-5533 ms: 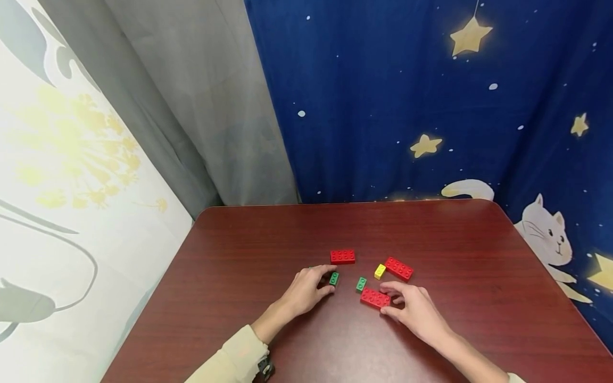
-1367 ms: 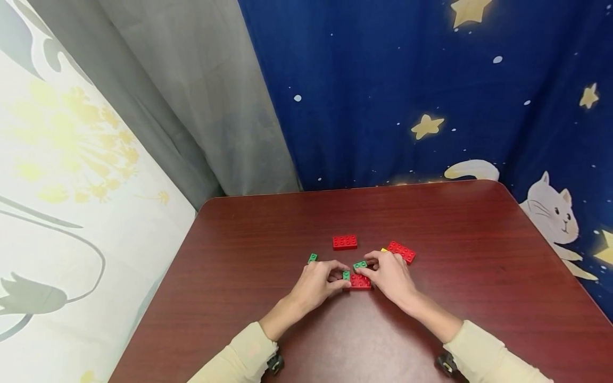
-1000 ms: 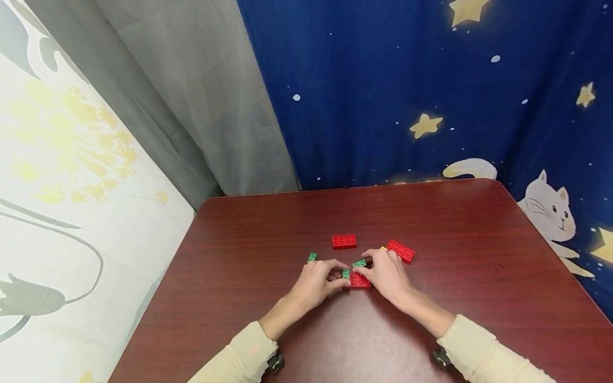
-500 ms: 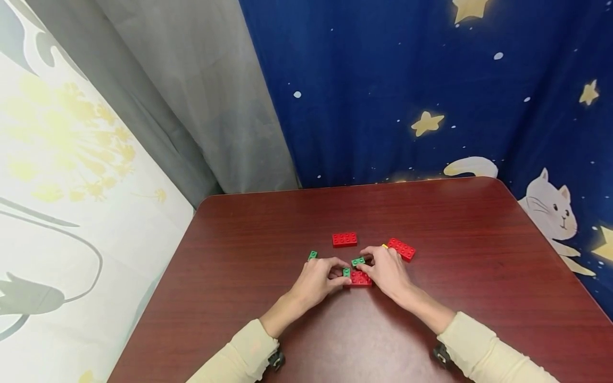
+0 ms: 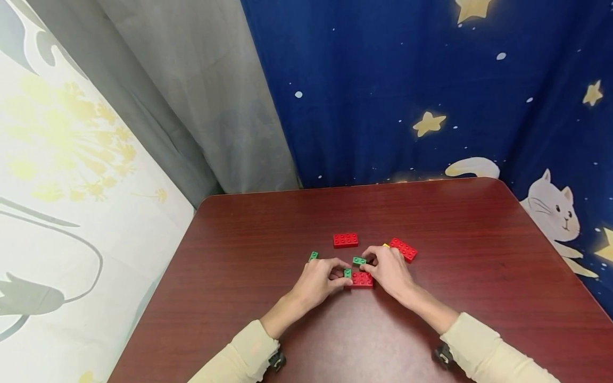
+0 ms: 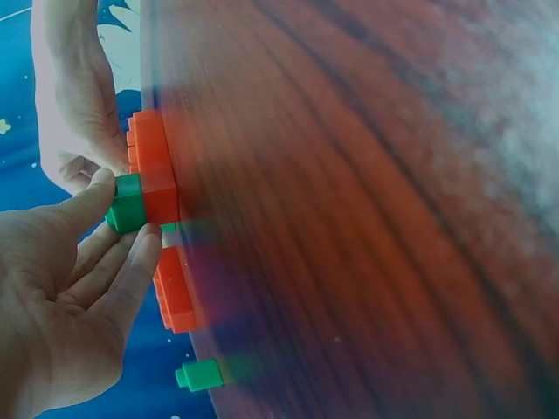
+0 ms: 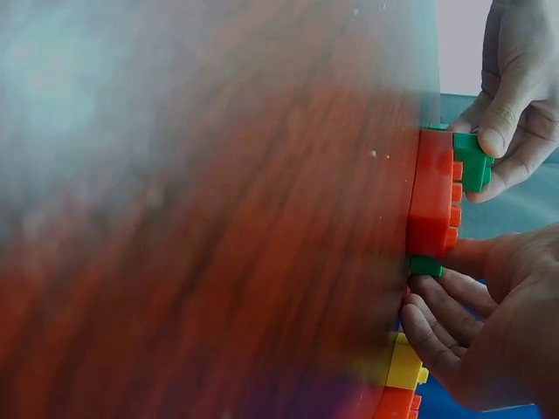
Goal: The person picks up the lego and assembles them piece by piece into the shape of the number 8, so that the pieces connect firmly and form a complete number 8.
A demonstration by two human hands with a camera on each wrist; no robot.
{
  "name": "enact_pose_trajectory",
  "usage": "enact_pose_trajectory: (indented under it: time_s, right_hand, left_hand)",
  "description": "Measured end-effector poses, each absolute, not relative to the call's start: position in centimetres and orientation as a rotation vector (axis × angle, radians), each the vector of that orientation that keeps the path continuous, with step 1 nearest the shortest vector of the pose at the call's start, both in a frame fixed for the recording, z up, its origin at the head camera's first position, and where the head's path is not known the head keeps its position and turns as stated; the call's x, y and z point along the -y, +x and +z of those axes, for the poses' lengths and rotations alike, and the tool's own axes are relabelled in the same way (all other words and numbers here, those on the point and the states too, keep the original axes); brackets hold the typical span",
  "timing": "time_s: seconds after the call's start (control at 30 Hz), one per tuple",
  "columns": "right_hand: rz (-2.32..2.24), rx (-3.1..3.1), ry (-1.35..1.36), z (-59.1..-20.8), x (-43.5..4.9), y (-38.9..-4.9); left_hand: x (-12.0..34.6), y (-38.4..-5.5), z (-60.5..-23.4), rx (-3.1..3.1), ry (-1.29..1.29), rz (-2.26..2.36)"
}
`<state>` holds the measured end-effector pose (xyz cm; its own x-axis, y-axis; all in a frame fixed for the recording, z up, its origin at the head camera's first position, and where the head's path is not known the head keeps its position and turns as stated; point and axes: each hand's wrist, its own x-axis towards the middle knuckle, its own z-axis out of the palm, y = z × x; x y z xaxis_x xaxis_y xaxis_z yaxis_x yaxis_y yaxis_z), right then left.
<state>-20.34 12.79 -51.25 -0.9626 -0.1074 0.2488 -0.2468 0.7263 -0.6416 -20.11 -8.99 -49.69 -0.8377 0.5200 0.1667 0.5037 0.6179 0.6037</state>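
My left hand [image 5: 315, 281] pinches a small green toy brick [image 6: 127, 204] between thumb and fingers. That brick sits on the left end of a long red toy brick [image 5: 362, 280], its studs facing up. Just behind the red brick, my right hand [image 5: 390, 270] has thumb and fingertips on a second green brick [image 5: 358, 261], which lies crosswise. In the right wrist view this second green brick [image 7: 426, 265] is low by the tabletop, partly hidden behind the red brick and fingers.
Another red brick [image 5: 346, 240] lies farther back on the dark wooden table [image 5: 268, 229]. A third red brick [image 5: 403, 249] and a mostly hidden yellow brick [image 7: 403, 361] lie beyond my right hand. A third green brick [image 5: 313, 256] is behind my left hand.
Since the oldest frame, my left hand has brought its green brick onto the red brick. My right hand has left that red brick for the second green brick, now turned crosswise. Lately little moves.
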Motion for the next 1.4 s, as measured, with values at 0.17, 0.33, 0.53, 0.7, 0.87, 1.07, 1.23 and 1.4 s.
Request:
enact_pose_trajectory:
  time_s: [0.17,0.33,0.53,0.7,0.87,1.07,1.23,1.4]
  right_hand:
    - [1.077,2.74,0.313,-51.3,-13.2,-20.4]
    - [1.154,2.744,0.426,-51.3,-13.7,-20.7]
    - [1.309,2.753,0.694,-51.3,-14.8,-21.7]
    - [1.35,2.787,0.857,-51.3,-15.6,-22.6]
    - [1.327,2.789,0.912,-51.4,-15.8,-22.7]
    - [1.352,2.802,0.89,-51.4,-15.6,-22.7]
    - [1.386,2.812,0.865,-51.5,-15.5,-22.9]
    - [1.418,2.796,0.836,-51.6,-15.7,-23.0]
  left_hand:
    - [8.9,-20.1,-49.6,-2.798,0.889,1.032]
    - [8.9,-20.1,-49.6,-2.8,0.898,1.026]
    - [8.8,-20.1,-49.6,-2.806,0.912,1.032]
    - [8.8,-20.1,-49.5,-2.806,0.908,1.03]
    - [8.8,-20.1,-49.5,-2.804,0.898,1.029]
    - [8.8,-20.1,-49.6,-2.802,0.893,1.031]
    - [8.8,-20.1,-49.7,-2.801,0.894,1.04]
    - [8.8,-20.1,-49.7,-2.798,0.886,1.045]
